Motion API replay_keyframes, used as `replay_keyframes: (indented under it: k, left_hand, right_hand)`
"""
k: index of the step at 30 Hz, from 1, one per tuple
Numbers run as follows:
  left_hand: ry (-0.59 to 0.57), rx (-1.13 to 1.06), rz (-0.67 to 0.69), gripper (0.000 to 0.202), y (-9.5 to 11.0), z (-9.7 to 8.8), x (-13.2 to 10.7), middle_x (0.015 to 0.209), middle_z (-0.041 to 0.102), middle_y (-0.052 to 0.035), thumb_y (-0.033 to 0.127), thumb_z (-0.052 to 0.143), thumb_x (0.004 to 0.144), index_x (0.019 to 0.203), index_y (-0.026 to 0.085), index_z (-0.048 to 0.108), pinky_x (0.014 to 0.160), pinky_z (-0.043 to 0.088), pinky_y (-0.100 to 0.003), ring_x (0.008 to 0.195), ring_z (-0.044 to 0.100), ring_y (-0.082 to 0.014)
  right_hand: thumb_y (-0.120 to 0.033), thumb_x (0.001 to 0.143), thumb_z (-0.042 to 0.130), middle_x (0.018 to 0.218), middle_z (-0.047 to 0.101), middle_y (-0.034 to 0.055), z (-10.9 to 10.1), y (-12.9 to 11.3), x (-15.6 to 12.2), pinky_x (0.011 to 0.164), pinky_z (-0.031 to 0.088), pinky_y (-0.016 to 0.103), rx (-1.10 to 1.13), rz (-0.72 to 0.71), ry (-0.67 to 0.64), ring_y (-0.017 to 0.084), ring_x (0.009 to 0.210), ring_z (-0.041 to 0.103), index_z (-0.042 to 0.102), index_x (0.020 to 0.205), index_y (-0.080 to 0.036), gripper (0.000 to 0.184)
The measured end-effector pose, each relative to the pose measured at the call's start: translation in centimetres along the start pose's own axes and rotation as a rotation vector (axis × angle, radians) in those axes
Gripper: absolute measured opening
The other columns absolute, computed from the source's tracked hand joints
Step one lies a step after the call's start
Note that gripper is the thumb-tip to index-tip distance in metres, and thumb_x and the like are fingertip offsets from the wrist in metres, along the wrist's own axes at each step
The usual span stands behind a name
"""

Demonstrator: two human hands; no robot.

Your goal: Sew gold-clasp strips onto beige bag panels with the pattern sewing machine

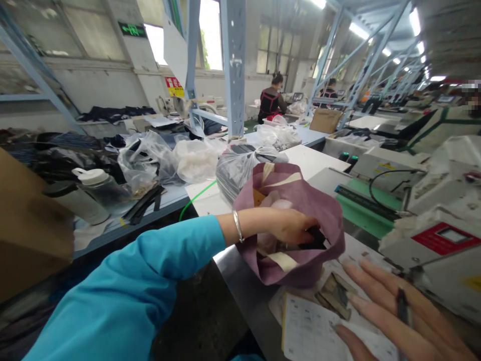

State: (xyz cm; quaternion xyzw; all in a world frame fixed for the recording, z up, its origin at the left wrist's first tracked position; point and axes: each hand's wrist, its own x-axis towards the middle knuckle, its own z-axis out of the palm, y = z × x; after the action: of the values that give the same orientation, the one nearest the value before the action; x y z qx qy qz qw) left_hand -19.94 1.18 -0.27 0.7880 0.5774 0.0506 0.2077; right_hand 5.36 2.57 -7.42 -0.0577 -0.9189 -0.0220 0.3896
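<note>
My left hand (291, 225), with a silver bangle at the wrist, reaches into an open purple cloth bag (330, 210) with cream straps. Its fingers are bent around a black object (317, 238) inside, whose kind I cannot make out; the fingertips are partly hidden. My right hand (398, 306) is spread over the tabletop at the lower right, somewhat blurred, with a dark band on one finger. Below it lies a white printed card or booklet (311, 326) with a yellow edge. A small brownish packet (334, 296) sits between that hand and the bag.
A tied plastic bag of dark material (236, 170) stands behind the purple bag. Left are a lidded clear bottle (103, 188) and a cardboard box (33, 225). A machine with a red panel (447, 238) stands right. A person (272, 100) sits farther back.
</note>
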Motion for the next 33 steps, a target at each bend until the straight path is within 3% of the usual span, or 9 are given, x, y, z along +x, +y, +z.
replay_keyframes:
  k: [2,5,9,11,15,19,23,27,33]
  left_hand:
    - [-0.085,-0.052,0.056,0.035,-0.3,-0.1,-0.4,0.119,0.068,-0.0159,0.017,0.054,0.092,0.126,0.005,0.055,0.081,0.05,-0.022,0.101,0.067,-0.0191]
    - [-0.16,-0.16,0.119,0.033,-1.1,-0.6,-1.7,0.12,0.067,-0.0147,0.017,0.047,0.097,0.126,0.004,0.054,0.088,0.049,-0.024,0.104,0.065,-0.0172]
    - [-0.073,-0.094,-0.025,0.032,-2.7,-0.7,-4.1,0.102,0.072,-0.0111,0.022,0.043,0.099,0.121,0.009,0.061,0.076,0.049,-0.025,0.088,0.068,-0.0186]
    - [0.02,-0.007,-0.101,0.03,-3.5,-0.4,-5.1,0.092,0.073,-0.0094,0.02,0.05,0.094,0.118,0.012,0.064,0.07,0.048,-0.026,0.084,0.068,-0.0205]
    - [0.104,0.023,-0.096,0.026,-4.1,0.4,-6.0,0.078,0.071,-0.0053,0.023,0.059,0.086,0.109,0.017,0.069,0.06,0.044,-0.024,0.074,0.067,-0.0194]
    - [0.137,0.06,-0.075,0.021,-2.8,1.3,-5.6,0.069,0.069,-0.006,0.033,0.058,0.087,0.093,0.017,0.07,0.05,0.041,-0.025,0.063,0.066,-0.0194]
    - [0.151,0.079,-0.077,0.035,-1.2,2.0,-4.3,0.063,0.066,-0.0081,0.046,0.051,0.091,0.089,0.015,0.068,0.045,0.041,-0.029,0.059,0.067,-0.0238]
    - [0.086,0.082,-0.099,0.024,-1.3,2.2,-2.8,0.072,0.07,-0.0103,0.028,0.049,0.091,0.091,0.014,0.068,0.051,0.046,-0.03,0.069,0.07,-0.0267]
    - [0.229,0.036,-0.195,0.022,-2.9,1.8,-2.4,0.076,0.069,-0.0108,0.021,0.049,0.089,0.091,0.011,0.068,0.059,0.049,-0.028,0.068,0.066,-0.0209]
  right_hand:
    - [-0.022,0.084,0.069,0.135,0.06,0.0134,0.9,-0.6,4.1,0.109,0.039,0.052,-0.022,-0.154,-0.052,0.032,0.129,0.052,0.059,0.119,-0.018,0.037]
    - [-0.022,0.093,0.056,0.118,0.069,0.0149,2.0,-0.5,7.2,0.11,0.032,0.06,-0.042,-0.198,-0.104,0.032,0.117,0.06,0.061,0.117,-0.013,0.026]
    - [-0.017,0.092,0.057,0.09,0.072,0.0088,2.4,0.7,6.2,0.11,0.033,0.059,-0.046,-0.201,-0.14,0.025,0.09,0.066,0.066,0.105,-0.014,0.017]
    - [-0.012,0.089,0.059,0.088,0.071,0.0062,2.1,1.0,5.3,0.112,0.033,0.055,-0.032,-0.205,-0.168,0.021,0.086,0.065,0.068,0.103,-0.016,0.017]
    - [-0.007,0.088,0.057,0.087,0.072,0.0037,1.8,0.5,5.0,0.114,0.033,0.049,0.008,-0.182,-0.166,0.018,0.086,0.065,0.07,0.092,-0.018,0.017]
    - [-0.004,0.088,0.055,0.081,0.072,0.0023,1.8,0.1,5.5,0.112,0.036,0.048,0.051,-0.164,-0.124,0.016,0.083,0.066,0.067,0.08,-0.019,0.02]
    - [-0.002,0.086,0.053,0.08,0.073,0.001,1.7,0.0,5.6,0.111,0.039,0.046,0.042,-0.183,-0.1,0.016,0.082,0.067,0.067,0.081,-0.021,0.024]
    - [-0.003,0.089,0.047,0.076,0.072,-0.0018,1.3,-0.4,5.8,0.11,0.04,0.043,0.027,-0.16,-0.094,0.014,0.079,0.069,0.065,0.079,-0.023,0.028]
    - [-0.001,0.089,0.046,0.07,0.07,-0.0054,0.9,-1.0,6.4,0.11,0.041,0.038,0.004,-0.136,-0.088,0.011,0.074,0.068,0.06,0.078,-0.024,0.029]
